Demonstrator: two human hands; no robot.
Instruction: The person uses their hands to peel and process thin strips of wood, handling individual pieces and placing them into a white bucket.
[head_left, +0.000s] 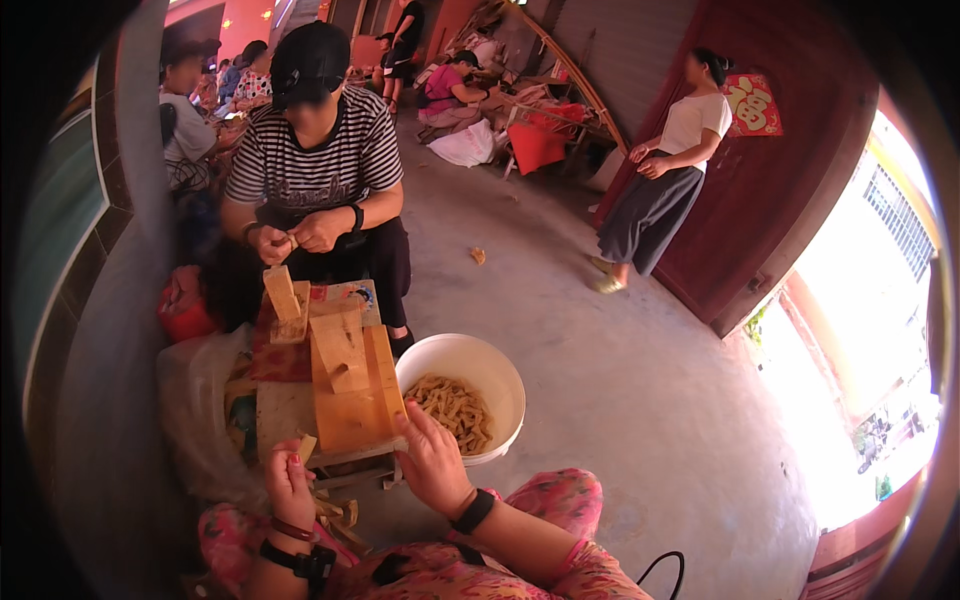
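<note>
Between the thumb and fingers of my left hand (290, 480) is a short pale yellow strip (307, 448), held just off the near edge of the low table (285, 420). My right hand (435, 457) has its fingers apart at the near right corner of an orange-brown wooden board (356, 412); whether they touch it I cannot tell. A wooden block (340, 349) with a dark spot stands on this board. Beyond it is a smaller wooden stand (282, 294) with an upright block. To the right, a white bucket (506, 367) holds many twisted yellowish strips (452, 409).
A person in a striped shirt (322, 157) sits across the table, both hands on a small piece. A clear plastic bag (187, 420) lies left of the table. More strips (337, 517) lie near my lap. Another person (667, 157) stands by the red door (780, 172).
</note>
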